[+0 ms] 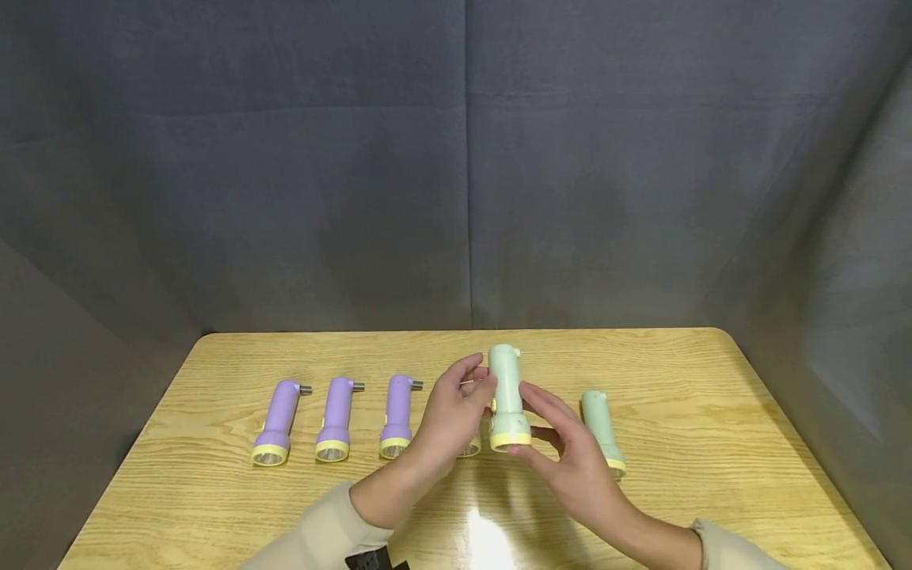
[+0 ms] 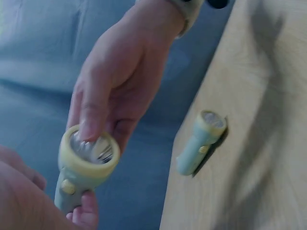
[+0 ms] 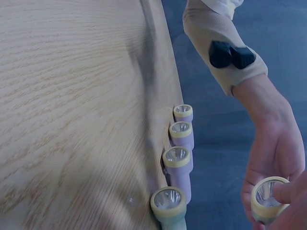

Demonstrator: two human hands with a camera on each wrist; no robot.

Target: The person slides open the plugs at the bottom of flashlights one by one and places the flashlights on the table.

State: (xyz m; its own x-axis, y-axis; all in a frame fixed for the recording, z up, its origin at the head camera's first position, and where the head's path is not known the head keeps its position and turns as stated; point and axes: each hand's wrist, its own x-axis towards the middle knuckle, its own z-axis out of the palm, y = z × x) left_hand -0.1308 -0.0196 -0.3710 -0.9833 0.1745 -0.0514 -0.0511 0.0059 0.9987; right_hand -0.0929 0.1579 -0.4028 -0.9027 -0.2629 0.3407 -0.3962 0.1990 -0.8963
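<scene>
A mint-green flashlight with a pale yellow rim is held above the table, its lens end toward me. My left hand grips its body from the left, thumb across the barrel. My right hand holds the head end from the right; in the left wrist view its thumb lies over the clear lens. Just right of that hand, another green flashlight lies on the table. Behind my left hand lies a mostly hidden flashlight, whose green head shows in the right wrist view.
Left of my hands, three purple flashlights lie in a row, lens ends toward me, metal prongs pointing right. The wooden table ends at a dark grey curtain. A black device sits on the left sleeve.
</scene>
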